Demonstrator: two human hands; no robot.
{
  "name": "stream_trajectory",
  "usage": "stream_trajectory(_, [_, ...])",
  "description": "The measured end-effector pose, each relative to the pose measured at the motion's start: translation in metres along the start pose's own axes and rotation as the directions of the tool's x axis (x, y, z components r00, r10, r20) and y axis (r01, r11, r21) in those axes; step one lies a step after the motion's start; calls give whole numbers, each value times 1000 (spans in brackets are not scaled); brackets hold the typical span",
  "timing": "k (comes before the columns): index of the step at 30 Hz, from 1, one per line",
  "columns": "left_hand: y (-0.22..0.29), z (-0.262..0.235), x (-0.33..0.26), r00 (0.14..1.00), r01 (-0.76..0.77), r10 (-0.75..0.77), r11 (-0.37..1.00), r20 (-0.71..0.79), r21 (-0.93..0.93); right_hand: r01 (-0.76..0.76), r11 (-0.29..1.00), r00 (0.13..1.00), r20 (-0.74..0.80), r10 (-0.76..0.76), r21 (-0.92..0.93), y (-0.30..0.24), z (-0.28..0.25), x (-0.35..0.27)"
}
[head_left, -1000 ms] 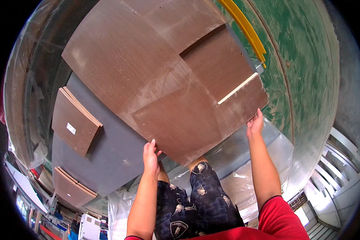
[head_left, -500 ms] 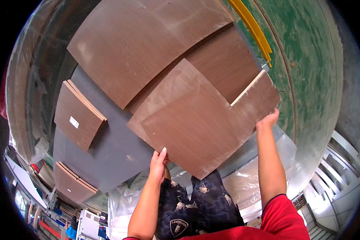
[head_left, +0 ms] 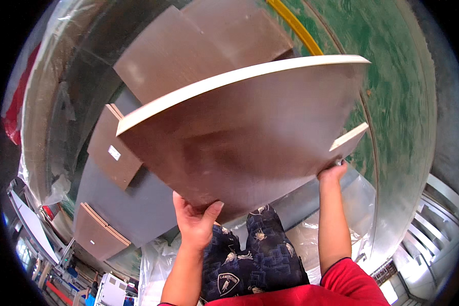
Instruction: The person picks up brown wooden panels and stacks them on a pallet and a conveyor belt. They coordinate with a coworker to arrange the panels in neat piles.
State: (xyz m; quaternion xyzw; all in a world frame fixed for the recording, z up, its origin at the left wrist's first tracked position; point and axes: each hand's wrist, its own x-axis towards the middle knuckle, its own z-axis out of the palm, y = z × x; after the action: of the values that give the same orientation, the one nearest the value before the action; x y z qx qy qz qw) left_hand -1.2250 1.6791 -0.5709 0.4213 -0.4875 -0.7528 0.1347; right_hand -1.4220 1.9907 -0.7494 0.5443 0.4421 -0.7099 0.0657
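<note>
Two small stacks at left: far stack (head_left: 127,166) and near stack (head_left: 99,234), both brown, faces flat on the grey surface (head_left: 155,214), probably for stability. Next, flat brown panels (head_left: 168,56) lie beyond the work. Left hand (head_left: 196,219) grasps the near-left edge of the big notched board (head_left: 250,137), thumb against its near face, fingers mostly hidden. Board sits ahead of and between both hands, tilted, pale far edge up, near edge just above the thighs. Underside contact: can't tell. Yellow bar (head_left: 297,25) is past its far edge. Right hand (head_left: 333,172) grips near the narrow tab, fingertips not visible. Wide-apart grip likely balances the width and limits twist.
</note>
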Motion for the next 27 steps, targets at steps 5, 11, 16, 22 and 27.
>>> stream_trajectory(5, [94,68,-2,848,-463,406,881,340,101,-156,980,958,262,119,123,-6,18,-31])
stream_trajectory(11, [152,118,-46,639,-678,559,734,529,44,-11,999,837,547,-20,53,-90,-21,-101])
stream_trajectory(16, [178,127,-66,472,-830,635,553,611,66,399,914,597,736,-319,72,-237,-79,-200])
stream_trajectory(22, [171,125,-76,154,-961,539,275,828,0,28,982,730,674,109,-189,-289,-30,-339])
stream_trajectory(27, [133,103,-73,24,-993,489,115,872,-37,-30,981,839,529,128,-189,-254,-56,-302])
